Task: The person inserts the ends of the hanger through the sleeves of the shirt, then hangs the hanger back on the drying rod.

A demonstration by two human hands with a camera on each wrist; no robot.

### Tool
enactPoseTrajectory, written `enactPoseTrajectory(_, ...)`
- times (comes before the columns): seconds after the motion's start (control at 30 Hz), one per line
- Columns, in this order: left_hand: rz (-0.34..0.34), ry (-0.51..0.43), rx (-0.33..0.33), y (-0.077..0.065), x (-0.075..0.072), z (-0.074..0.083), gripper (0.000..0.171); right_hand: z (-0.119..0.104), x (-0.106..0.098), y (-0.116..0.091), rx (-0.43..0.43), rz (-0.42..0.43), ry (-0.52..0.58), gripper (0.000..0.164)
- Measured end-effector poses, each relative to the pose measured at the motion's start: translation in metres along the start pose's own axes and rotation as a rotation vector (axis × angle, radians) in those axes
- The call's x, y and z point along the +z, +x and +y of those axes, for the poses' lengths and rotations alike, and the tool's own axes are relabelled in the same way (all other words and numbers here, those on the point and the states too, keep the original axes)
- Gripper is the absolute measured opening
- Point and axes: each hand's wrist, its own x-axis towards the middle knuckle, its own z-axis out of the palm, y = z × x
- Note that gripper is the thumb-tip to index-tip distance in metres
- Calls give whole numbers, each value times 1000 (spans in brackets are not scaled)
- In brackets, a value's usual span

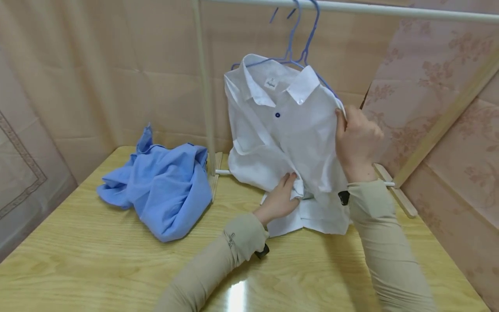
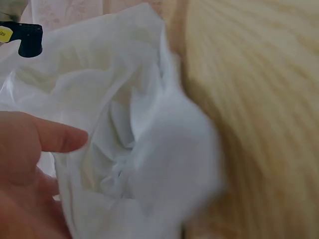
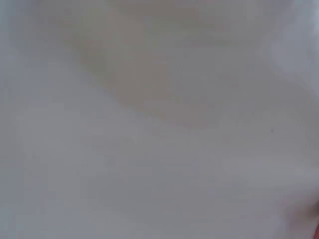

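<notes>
A white shirt (image 1: 308,117) with a collar and one dark button hangs on a blue hanger (image 1: 289,45) in the head view. Low on its front, my left hand (image 1: 277,200) pinches a folded bit of the cloth. From close up in the left wrist view, the thumb of that hand (image 2: 30,154) lies over the bunched white fabric (image 2: 114,129). My right hand (image 1: 358,138) grips the shirt at its right shoulder edge, with the fingertips partly hidden. Blurred white cloth (image 3: 149,169) fills most of the right wrist view.
A second blue hanger (image 1: 313,30) hangs close beside the first from a white rail (image 1: 390,11). On the wooden table (image 1: 97,260), a crumpled blue shirt (image 1: 163,186) lies left of the rack's upright post (image 1: 204,86). Curtains (image 1: 156,65) stand behind.
</notes>
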Motion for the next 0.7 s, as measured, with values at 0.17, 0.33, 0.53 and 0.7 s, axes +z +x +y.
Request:
enactPoseTrajectory(0.17, 2, 8, -72, -6, 1, 0, 68, 4, 7, -11, 8, -4, 15, 53)
enactPoseTrajectory(0.33, -18, -27, -112, -11, 1, 1, 70, 5, 13, -29, 34, 16, 14, 76)
enactPoseTrajectory(0.53, -29, 1, -49, -19, -10, -4, 63, 2, 13, -45, 111, 13, 66, 86)
enactPoseTrajectory(0.7, 15, -25, 0, -33, -35, -11, 57, 0, 12, -55, 159, 64, 98, 86)
